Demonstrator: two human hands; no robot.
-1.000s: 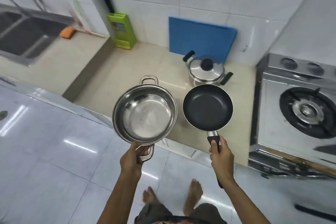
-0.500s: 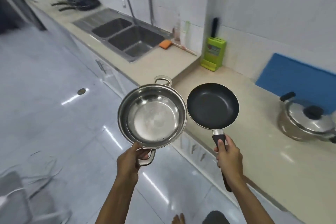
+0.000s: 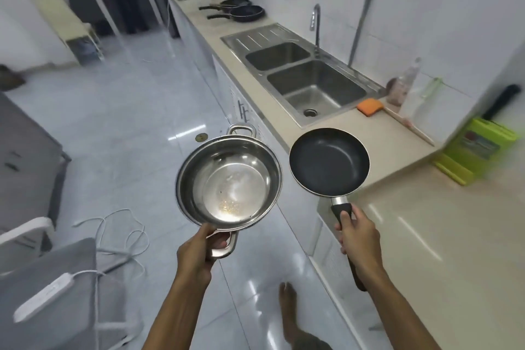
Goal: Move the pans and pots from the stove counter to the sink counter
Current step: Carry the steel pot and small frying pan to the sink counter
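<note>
My left hand [image 3: 199,256] grips the near loop handle of an empty steel pot [image 3: 228,177], held out over the floor. My right hand [image 3: 359,239] holds the black handle of a dark non-stick frying pan [image 3: 329,162], which hovers over the front edge of the beige sink counter [image 3: 377,136]. Pot and pan hang side by side without touching. Two more black frying pans [image 3: 244,10] lie on the far end of the same counter, beyond the double steel sink [image 3: 306,77].
An orange sponge [image 3: 369,106], a wooden-handled brush and a bottle sit right of the sink. A green knife block [image 3: 477,150] stands at the counter step. A grey chair, white power strip [image 3: 42,297] and cable lie on the floor at left. A person stands far back.
My view has swung left along the counter, away from the stove. The lidded pot and blue board have left the frame; the sink and far pans are closer. Both hands keep their grips.
</note>
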